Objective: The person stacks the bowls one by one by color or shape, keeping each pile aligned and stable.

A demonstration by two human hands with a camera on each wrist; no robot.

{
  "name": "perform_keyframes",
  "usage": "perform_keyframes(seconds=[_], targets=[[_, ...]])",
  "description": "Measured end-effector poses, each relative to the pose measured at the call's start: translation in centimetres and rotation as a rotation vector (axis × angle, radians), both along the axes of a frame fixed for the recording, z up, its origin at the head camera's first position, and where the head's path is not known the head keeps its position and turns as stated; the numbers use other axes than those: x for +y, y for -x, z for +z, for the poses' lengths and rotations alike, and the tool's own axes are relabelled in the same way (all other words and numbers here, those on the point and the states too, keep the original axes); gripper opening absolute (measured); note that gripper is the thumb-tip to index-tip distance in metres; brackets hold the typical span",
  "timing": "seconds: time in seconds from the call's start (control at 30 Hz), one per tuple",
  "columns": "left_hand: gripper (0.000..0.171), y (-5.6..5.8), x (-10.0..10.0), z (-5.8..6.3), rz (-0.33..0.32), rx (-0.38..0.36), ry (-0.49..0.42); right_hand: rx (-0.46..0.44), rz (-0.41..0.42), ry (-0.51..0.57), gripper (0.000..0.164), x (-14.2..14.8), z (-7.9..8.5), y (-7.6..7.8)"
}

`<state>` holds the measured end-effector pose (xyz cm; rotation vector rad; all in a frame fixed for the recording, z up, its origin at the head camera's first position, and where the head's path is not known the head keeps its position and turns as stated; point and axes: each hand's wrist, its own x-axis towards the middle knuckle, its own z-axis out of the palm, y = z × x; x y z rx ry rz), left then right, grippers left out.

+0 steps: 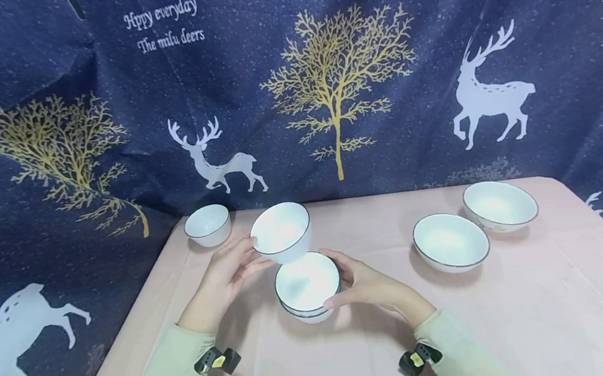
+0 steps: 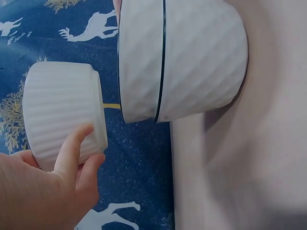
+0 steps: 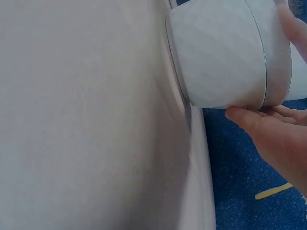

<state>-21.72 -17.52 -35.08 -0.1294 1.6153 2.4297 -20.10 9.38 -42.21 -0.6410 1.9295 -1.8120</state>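
Observation:
My left hand (image 1: 224,276) holds a white dark-rimmed bowl (image 1: 281,231) by its side, thumb and fingers about the wall. Ribs run down this bowl's outside in the left wrist view, and it tilts slightly in the head view. Just in front of it stand two nested white bowls (image 1: 308,284), their dark rims one above the other and the lower one faceted outside (image 2: 206,62). My right hand (image 1: 366,280) grips that stack from the right, thumb at the near side and fingers round the far side. The held bowl overlaps the stack's back rim in the head view.
A small white bowl (image 1: 207,224) stands at the table's back left corner. Two wider white bowls, a nearer one (image 1: 450,242) and a farther one (image 1: 500,204), sit at the right. Pink cloth (image 1: 548,308) covers the table; a blue deer-print curtain (image 1: 378,78) hangs behind.

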Motion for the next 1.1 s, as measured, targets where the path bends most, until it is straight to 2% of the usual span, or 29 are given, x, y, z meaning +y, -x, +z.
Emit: perform_keyframes(seconds=[0.27,0.63,0.83,1.1], targets=[[0.051,-1.1,0.1,-0.3,-0.013,0.017,0.076,-0.004,0.0,0.001,0.1,0.0,0.0,0.0],[0.052,-2.1,0.2,-0.9,-0.043,0.017,0.13,-0.001,-0.006,-0.014,0.104,0.0,-0.1,0.1],[0.053,-2.3,0.3,-1.0,-0.087,0.035,0.126,0.001,-0.003,-0.014,0.105,0.1,-0.1,-0.1],[0.051,-2.4,0.5,-1.2,-0.099,0.038,0.165,0.008,0.002,-0.009,0.103,0.1,-0.1,-0.1]])
